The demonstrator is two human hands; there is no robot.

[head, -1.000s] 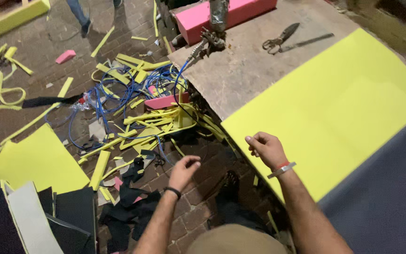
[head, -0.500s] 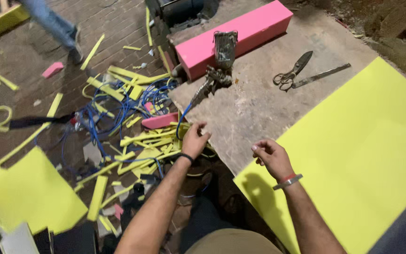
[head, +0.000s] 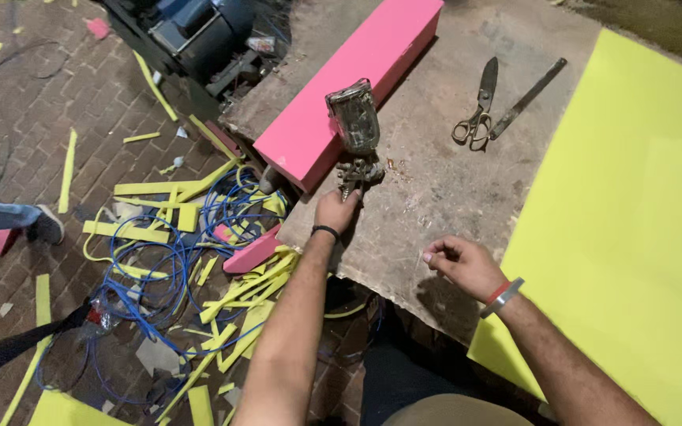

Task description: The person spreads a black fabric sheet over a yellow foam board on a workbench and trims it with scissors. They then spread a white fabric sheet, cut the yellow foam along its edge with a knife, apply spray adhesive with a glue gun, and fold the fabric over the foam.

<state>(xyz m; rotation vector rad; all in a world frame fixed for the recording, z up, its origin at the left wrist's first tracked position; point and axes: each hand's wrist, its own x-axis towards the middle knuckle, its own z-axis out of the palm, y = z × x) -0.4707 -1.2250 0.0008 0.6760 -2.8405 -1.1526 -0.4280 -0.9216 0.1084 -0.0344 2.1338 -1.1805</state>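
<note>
My left hand (head: 338, 210) reaches across the worn brown table top (head: 436, 181) and closes on the handle of a grimy metal spray gun (head: 354, 130) that stands upright near the table's left edge. Its cup leans beside a long pink foam block (head: 357, 79). My right hand (head: 459, 264) rests on the table near the front edge, fingers loosely curled, holding nothing. A band sits on that wrist. Just right of it lies a large yellow foam sheet (head: 633, 221).
Scissors (head: 477, 106) and a flat metal bar (head: 526, 97) lie at the table's far side. On the brick floor at left are yellow foam strips (head: 151, 189), tangled blue hose (head: 159, 268), a dark machine (head: 199, 35), and another person's shoe (head: 45, 225).
My left hand moved from over the floor scraps up to the table and took the spray gun's handle. My view moved closer to the table. My right hand stayed near the front edge.
</note>
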